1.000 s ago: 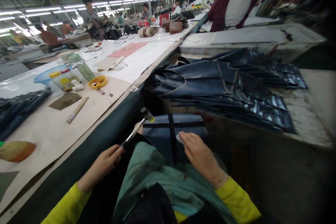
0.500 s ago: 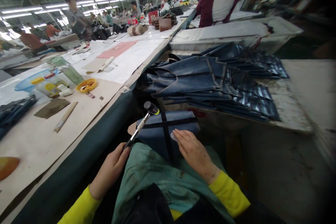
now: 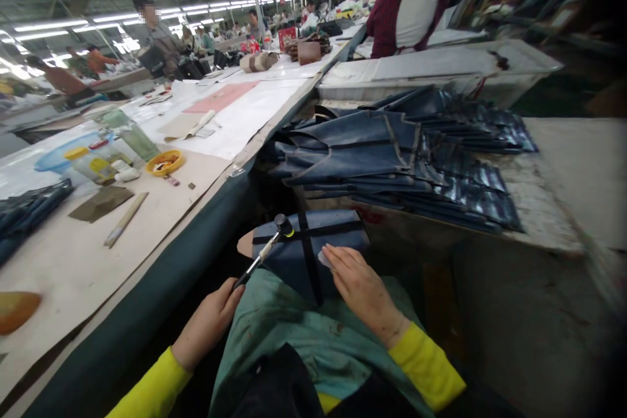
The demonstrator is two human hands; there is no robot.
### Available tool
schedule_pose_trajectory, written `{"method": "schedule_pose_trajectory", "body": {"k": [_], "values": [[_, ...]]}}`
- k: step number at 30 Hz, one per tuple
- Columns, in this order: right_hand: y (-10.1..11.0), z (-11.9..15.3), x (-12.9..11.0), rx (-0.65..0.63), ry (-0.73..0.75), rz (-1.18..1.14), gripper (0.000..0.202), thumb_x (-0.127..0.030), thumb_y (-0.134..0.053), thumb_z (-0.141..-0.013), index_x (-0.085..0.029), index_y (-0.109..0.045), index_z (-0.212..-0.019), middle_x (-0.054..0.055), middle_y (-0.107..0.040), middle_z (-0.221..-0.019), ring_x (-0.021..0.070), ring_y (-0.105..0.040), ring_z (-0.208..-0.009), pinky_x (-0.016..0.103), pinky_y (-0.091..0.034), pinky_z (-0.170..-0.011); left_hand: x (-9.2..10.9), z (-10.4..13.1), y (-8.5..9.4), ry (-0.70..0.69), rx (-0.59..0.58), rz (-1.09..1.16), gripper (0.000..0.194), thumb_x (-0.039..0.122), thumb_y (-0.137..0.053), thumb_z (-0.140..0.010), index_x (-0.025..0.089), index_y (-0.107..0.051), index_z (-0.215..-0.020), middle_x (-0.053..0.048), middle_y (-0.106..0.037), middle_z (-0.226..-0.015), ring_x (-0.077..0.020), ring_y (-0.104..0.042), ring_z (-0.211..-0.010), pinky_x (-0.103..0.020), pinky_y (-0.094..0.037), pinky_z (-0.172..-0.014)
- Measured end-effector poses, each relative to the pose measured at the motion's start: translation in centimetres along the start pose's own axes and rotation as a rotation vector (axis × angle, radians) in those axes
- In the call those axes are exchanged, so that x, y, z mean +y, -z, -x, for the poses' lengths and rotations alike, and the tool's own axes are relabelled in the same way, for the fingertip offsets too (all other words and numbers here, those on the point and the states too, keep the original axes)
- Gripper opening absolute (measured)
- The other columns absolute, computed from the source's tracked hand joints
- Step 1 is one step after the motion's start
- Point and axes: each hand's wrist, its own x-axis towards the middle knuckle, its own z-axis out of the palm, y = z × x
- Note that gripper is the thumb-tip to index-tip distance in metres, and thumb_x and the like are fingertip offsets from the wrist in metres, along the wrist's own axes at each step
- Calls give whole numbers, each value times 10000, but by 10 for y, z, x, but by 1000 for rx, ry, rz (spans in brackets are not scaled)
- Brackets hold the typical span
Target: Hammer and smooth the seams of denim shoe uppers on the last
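My left hand (image 3: pixel 215 313) is closed round the dark grip of a mallet (image 3: pixel 283 225) with a black head, a yellow rim and a metal shaft. The mallet head is over the far left part of a blue leather piece (image 3: pixel 336 225) crossed by black straps; whether it touches cannot be told. This piece lies at my lap, with a tan tip sticking out at its left end. My right hand (image 3: pixel 365 287) rests at the blue piece's near right side, fingers together, with a small pale flat piece (image 3: pixel 324 259) pinched at the fingertips. A green apron (image 3: pixel 289 326) covers my lap.
Stacked blue leather pieces (image 3: pixel 362 144) lie on a bench ahead to the right. The worktable (image 3: pixel 161 261) on my left carries a wooden stick (image 3: pixel 125 220), a yellow dish (image 3: pixel 165 162), and jars (image 3: pixel 91 164). A person in a maroon vest (image 3: pixel 382 23) sits beyond the stack.
The mallet head has dropped lower over the blue leather piece, and my left hand has moved slightly down. My right hand stays nearly in place. The view has shifted a little.
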Motion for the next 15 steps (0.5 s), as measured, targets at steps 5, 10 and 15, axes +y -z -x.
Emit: {"method": "schedule_pose_trajectory", "body": {"k": [5, 10, 15], "values": [[2, -1, 1, 11, -1, -6, 426, -92, -414, -853, -145, -510, -1265, 85, -564, -1237, 215, -468, -1121, 384, -446, -971, 1, 4, 7, 0, 103, -36, 364, 483, -325, -896, 218, -518, -1053, -18, -645, -851, -180, -604, -785, -245, -437, -721], [3, -1, 0, 11, -2, -9, 427, -95, -423, -851, -145, -510, -1266, 92, -569, -1223, 212, -474, -1114, 379, -456, -963, -3, 6, 9, 23, -6, -35, 336, 482, -352, -889, 224, -550, -978, -20, -653, -848, -186, -615, -786, -255, -436, -741], [4, -1, 0, 13, -4, -9, 430, -99, -414, -853, -153, -507, -1270, 95, -571, -1219, 218, -478, -1112, 397, -463, -956, 2, 8, 13, -1, 31, 47, 380, 507, -360, -878, 199, -554, -987, -26, -645, -819, -190, -607, -794, -251, -453, -724]]}}
